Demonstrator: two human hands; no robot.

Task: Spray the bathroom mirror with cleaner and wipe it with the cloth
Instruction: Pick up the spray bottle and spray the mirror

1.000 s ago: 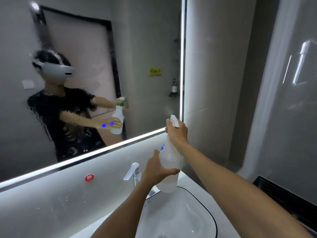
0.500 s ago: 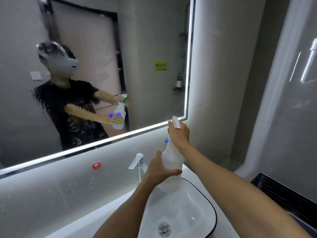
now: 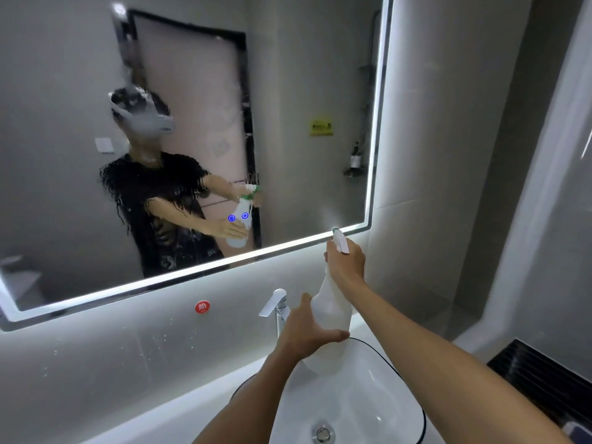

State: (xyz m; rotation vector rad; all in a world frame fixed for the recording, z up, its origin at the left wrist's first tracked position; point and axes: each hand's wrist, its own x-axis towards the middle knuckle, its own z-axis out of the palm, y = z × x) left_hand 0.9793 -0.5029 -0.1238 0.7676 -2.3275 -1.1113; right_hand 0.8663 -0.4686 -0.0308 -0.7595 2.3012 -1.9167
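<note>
Head view: spray bottle (image 3: pixel 330 318) held over washbasin (image 3: pixel 368 408), near mirror's (image 3: pixel 304 75) lower right corner, nozzle aimed at glass. Right hand (image 3: pixel 347 267) wrapped round trigger head; left hand (image 3: pixel 307 331) clasping bottle's lower body. Spraying stage under way, judging by droplets and runs on mirror's left and centre; right part looks drier. Wiping not begun; cloth not in view. Writing: red round sticker (image 3: pixel 202 307) on wall beside faucet (image 3: pixel 276 304) reads "热". Yellow sign in reflection illegible. Bottle shows no label.
</note>
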